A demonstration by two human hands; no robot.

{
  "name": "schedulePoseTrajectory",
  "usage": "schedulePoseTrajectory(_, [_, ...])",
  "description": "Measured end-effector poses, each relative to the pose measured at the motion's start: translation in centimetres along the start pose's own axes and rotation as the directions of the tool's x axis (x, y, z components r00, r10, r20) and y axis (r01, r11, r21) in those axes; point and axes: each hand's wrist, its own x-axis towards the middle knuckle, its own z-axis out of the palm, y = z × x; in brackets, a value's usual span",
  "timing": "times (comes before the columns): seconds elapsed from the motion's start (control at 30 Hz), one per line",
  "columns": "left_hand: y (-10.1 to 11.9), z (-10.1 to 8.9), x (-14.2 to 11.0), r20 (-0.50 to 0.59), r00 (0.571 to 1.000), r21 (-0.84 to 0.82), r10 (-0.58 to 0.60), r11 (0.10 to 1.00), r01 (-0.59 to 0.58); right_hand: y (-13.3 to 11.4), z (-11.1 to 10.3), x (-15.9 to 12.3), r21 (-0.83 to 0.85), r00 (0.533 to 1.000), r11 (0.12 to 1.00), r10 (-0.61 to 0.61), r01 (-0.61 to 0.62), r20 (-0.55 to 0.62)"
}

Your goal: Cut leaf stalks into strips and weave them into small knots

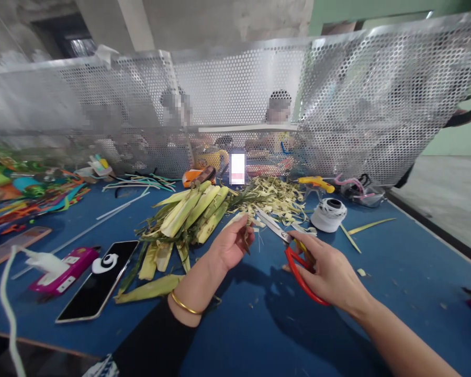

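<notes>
My right hand [329, 269] is closed round the red handles of a pair of scissors [277, 228]. Their blades are parted and point up and left toward my left hand. Fingers curled, my left hand [235, 241] pinches a strip of corn husk [246, 238] just left of the blades. Left of it lies a heap of pale green corn husks [196, 214], with loose pieces at its lower side. Beyond both hands spreads a pile of cut husk bits [282, 196].
A smartphone [98, 283] and a purple power strip [68, 269] with a white plug lie at left. Toward the right stand a white roll [328, 214] and a yellow glue gun [317, 183]. A perforated metal screen [239, 78] closes the back; people sit behind it.
</notes>
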Motion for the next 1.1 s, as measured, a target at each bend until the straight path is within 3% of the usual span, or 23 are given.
schedulePoseTrajectory(0.1, [0.02, 0.11, -0.19, 0.008, 0.996, -0.051, -0.086, 0.995, 0.087, -0.02, -0.17, 0.03, -0.106, 0.998, 0.993, -0.06, 0.061, 0.016])
schedulePoseTrajectory(0.3, [-0.08, 0.18, -0.24, 0.002, 0.994, -0.073, -0.113, 0.991, 0.113, -0.09, -0.11, 0.02, -0.205, 0.992, 0.97, -0.128, 0.128, 0.017])
schedulePoseTrajectory(1.1, [-0.44, 0.15, -0.49, 0.046, 0.983, -0.091, -0.179, 0.979, 0.182, 0.35, 0.49, -0.04, -0.316, 0.984, 0.935, -0.175, 0.159, -0.023])
